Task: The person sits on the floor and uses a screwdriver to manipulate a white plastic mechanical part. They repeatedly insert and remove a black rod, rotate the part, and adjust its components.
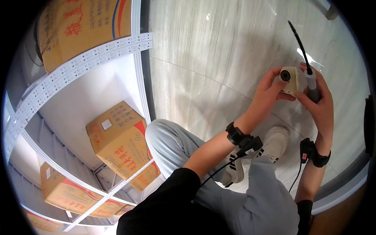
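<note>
Seen from the head camera, at two o'clock, a small cream box-shaped camera with a dark round lens [290,80] is steadied by the left hand [270,91]; a grey pen-like tool with a black tip [311,84] is clasped in the right hand [320,102], tip toward it, above pale marble floor [203,70].

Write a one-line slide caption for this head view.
Left hand and right hand hold a small cream device and a grey tool over a pale floor, beside shelving with cardboard boxes.

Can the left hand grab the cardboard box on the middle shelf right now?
Probably not right away. The left hand is busy holding the small cream device together with the right hand, and the cardboard box sits off to the side on the white shelf.
</note>
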A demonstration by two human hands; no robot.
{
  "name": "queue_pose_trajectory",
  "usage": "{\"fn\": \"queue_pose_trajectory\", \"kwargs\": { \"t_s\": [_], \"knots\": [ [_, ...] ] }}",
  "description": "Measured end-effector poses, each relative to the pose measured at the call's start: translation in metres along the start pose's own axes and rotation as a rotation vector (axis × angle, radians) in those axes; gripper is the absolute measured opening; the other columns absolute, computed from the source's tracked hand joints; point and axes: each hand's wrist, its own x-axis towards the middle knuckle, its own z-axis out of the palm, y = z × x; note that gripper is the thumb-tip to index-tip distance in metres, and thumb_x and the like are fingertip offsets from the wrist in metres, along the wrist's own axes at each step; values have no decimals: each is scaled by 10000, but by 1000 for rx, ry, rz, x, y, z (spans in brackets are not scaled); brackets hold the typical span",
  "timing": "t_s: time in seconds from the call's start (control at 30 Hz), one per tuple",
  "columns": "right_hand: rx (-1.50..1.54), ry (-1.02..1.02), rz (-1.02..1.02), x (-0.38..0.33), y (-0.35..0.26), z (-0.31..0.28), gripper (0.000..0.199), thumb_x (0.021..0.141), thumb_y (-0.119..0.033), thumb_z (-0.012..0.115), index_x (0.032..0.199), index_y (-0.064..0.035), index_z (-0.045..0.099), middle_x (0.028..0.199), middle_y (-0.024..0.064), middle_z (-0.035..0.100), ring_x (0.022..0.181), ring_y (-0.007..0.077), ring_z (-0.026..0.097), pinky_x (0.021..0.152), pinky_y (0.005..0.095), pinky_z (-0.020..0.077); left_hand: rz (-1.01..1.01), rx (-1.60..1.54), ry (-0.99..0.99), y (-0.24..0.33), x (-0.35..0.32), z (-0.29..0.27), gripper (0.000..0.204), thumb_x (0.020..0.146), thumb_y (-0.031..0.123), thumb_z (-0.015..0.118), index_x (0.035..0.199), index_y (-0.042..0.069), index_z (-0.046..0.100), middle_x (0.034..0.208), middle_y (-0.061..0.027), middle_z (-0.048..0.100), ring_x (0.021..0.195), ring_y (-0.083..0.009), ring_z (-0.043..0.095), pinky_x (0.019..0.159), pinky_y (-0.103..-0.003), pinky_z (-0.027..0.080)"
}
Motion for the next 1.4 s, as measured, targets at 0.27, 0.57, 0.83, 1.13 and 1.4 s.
{"fn": "queue_pose_trajectory", "kwargs": {
  "t_s": [0.27,0.57,0.83,1.13,1.4],
  "knots": [
    [-191,-23,-22,-5,21,21,609,731,-86,741,1290,-9,511,1168,97,594,1030,165,567,897,292,454,7,76,58,-7,-13,-8,316,955,133,439,1245,8,441,1200,-106,525,1017,-208,597,808,-349,552],
    [-81,-95,11,15,11,25,661,708,-178,795,1281,-1,515,1080,76,616,970,155,584,847,283,477,-100,412,-131,49,1,-31,368,967,164,479,1289,2,409,1254,-118,486,918,-238,639,745,-335,569],
    [-234,-117,-64,52,-22,73,664,685,-208,811,1241,13,525,1059,81,597,924,151,538,832,286,456,255,772,527,85,-2,-234,438,1003,368,400,1279,32,454,1119,-106,592,790,-131,591,626,-262,493],
    [-244,-260,-115,104,-55,163,558,672,-133,787,1182,-49,575,968,14,543,750,99,480,670,233,431,24,1249,1375,123,-77,-576,633,943,476,390,1405,43,376,1343,-333,395,1248,-477,372,1063,-491,292],
    [-264,-172,-134,118,-70,221,532,653,-95,775,1154,-56,601,904,-16,521,701,75,468,604,213,407,-137,1394,1281,186,-67,-653,636,943,485,379,1342,-5,449,1359,-263,452,1249,-431,413,1064,-426,314]
  ]
}}
